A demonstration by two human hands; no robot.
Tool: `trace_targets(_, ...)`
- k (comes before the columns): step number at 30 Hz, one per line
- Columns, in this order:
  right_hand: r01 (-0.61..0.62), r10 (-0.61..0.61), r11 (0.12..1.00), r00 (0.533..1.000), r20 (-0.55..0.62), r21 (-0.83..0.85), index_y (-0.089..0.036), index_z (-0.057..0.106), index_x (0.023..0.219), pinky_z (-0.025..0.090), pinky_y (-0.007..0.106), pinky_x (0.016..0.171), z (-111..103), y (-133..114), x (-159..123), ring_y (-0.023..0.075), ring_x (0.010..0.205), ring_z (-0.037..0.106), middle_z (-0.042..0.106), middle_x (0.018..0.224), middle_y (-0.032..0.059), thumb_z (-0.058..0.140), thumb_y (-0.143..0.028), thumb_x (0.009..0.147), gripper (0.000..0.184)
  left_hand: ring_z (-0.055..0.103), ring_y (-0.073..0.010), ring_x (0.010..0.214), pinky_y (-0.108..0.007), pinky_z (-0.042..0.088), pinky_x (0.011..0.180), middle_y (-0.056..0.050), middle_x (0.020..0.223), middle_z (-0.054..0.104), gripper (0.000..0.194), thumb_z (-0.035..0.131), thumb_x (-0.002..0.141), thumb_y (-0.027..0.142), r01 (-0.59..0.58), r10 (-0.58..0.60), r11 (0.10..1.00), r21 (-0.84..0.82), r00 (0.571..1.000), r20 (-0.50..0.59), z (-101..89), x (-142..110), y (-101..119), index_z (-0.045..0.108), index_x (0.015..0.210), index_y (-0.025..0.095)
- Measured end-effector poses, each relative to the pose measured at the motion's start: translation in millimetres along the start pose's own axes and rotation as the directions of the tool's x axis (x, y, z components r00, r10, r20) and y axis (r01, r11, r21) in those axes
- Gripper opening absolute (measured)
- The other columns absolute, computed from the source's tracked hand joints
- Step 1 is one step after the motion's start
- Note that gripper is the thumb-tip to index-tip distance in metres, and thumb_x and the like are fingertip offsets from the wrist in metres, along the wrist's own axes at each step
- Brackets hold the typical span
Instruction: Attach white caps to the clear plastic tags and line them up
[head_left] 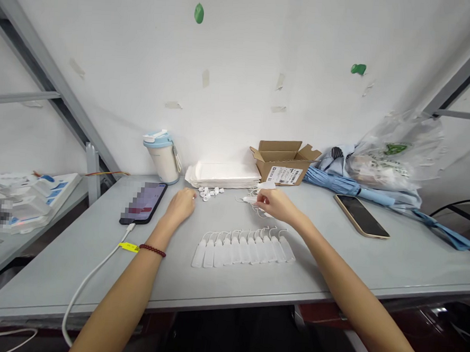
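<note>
My left hand [180,205] rests on the grey table with its fingers curled together. A tiny white bit shows at its fingertips, too small to name. Just right of it lie several small white round caps [207,193]. My right hand [276,204] is closed in a pinch on a white tag with a thin cord, beside a loose heap of white corded tags [267,185]. Its fingers partly hide what they grip. Between my arms, a row of translucent white tags [235,249] lies side by side, their curved cords pointing toward the wall.
A stack of white packets [227,174] lies by the wall, with an open cardboard box [285,166] to its right and a tumbler [164,158] to its left. A cabled phone [148,202], another phone [360,215], a blue umbrella [338,181] and a plastic bag [399,154] flank these.
</note>
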State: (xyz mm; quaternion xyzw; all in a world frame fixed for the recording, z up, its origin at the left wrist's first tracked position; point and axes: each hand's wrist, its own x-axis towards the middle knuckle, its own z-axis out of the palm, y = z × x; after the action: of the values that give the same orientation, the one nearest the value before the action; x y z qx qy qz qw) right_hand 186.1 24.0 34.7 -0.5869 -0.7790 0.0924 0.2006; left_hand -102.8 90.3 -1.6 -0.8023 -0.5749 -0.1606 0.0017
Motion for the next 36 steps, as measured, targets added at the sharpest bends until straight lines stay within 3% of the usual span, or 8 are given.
trace_targets(3,-0.094,0.077,0.994,0.964,0.256,0.055,-0.016,0.056,0.063,0.035,0.023,0.049,-23.5,2.2,-8.1,0.0135,0.056,0.053,0.062,0.063,0.0035,0.053,-0.025,0.076,0.016,0.062,-0.0243,0.086,-0.032,0.046,0.076,-0.011,0.089,0.068,0.031,0.044,0.071,0.01,0.0,0.001,0.993,-0.116,1.0,0.01,-5.8,-3.6,16.9,0.064,0.094,0.012)
trace_targets(5,-0.18,0.11,0.98,0.846,0.521,0.086,-0.015,0.055,0.059,0.035,0.022,0.046,-37.6,3.2,-14.9,0.0132,0.053,0.055,0.063,0.061,0.0046,0.053,-0.029,0.074,0.02,0.062,-0.0216,0.077,-0.031,0.047,0.073,-0.008,0.082,0.068,0.029,0.046,0.07,0.013,0.004,0.001,0.965,-0.261,1.0,0.019,-8.6,-6.4,32.1,0.063,0.093,0.013)
trace_targets(8,-0.279,0.151,0.958,0.677,0.721,0.061,-0.013,0.057,0.059,0.039,0.022,0.045,-49.9,3.3,-24.2,0.0153,0.056,0.06,0.066,0.064,0.0071,0.056,-0.033,0.069,0.022,0.061,-0.018,0.072,-0.029,0.048,0.072,-0.005,0.084,0.067,0.025,0.048,0.067,0.016,-0.027,0.04,0.899,-0.437,0.999,0.02,-9.4,-11.0,53.8,0.061,0.089,0.016)
trace_targets(12,-0.312,0.209,0.95,0.566,0.797,-0.027,-0.011,0.06,0.06,0.042,0.023,0.048,-50.2,2.6,-29.9,0.0184,0.062,0.064,0.068,0.068,0.0091,0.059,-0.032,0.064,0.022,0.061,-0.0173,0.072,-0.029,0.049,0.071,-0.004,0.082,0.066,0.022,0.049,0.069,0.018,-0.061,0.08,0.862,-0.504,0.997,0.016,-5.4,-15.3,67.7,0.059,0.088,0.017)
trace_targets(22,-0.363,0.298,0.922,0.448,0.843,-0.134,-0.011,0.056,0.054,0.045,0.026,0.056,-35.8,6.4,-23.1,0.0205,0.062,0.065,0.06,0.049,0.0053,0.064,-0.032,0.062,0.023,0.062,-0.0187,0.078,-0.03,0.05,0.071,-0.005,0.086,0.067,0.019,0.048,0.07,0.019,-0.078,0.063,0.844,-0.531,0.997,-0.045,-5.5,-15.7,64.6,0.059,0.085,0.017)
trace_targets(27,-0.349,0.26,0.934,0.521,0.813,-0.075,-0.012,0.057,0.053,0.043,0.026,0.055,-38.1,13.2,-22.6,0.0184,0.056,0.063,0.059,0.046,0.0034,0.066,-0.03,0.061,0.022,0.062,-0.019,0.079,-0.031,0.05,0.072,-0.006,0.087,0.067,0.018,0.049,0.07,0.019,-0.071,0.057,0.831,-0.552,0.997,-0.042,-6.3,-16.6,66.6,0.059,0.084,0.017)
trace_targets(33,-0.218,0.027,0.929,0.847,0.531,0.3,-0.014,0.066,0.067,0.04,0.023,0.052,-50.5,18.3,-25.6,0.0145,0.057,0.059,0.064,0.056,0.0036,0.062,-0.033,0.07,0.02,0.064,-0.0195,0.079,-0.031,0.05,0.072,-0.005,0.088,0.066,0.014,0.055,0.068,0.023,0.014,-0.012,0.747,-0.664,1.0,0.008,-10.7,-17.4,70.1,0.058,0.08,0.018)
trace_targets(36,-0.136,-0.009,0.874,0.956,0.294,0.466,-0.014,0.067,0.074,0.039,0.022,0.051,-39.5,12.4,-24.1,0.0133,0.058,0.057,0.064,0.061,0.0035,0.06,-0.038,0.074,0.025,0.065,-0.0191,0.075,-0.033,0.051,0.073,-0.005,0.09,0.065,0.02,0.061,0.065,0.027,0.069,-0.037,0.627,-0.776,0.998,0.06,-10.5,-18.1,72.9,0.057,0.082,0.017)
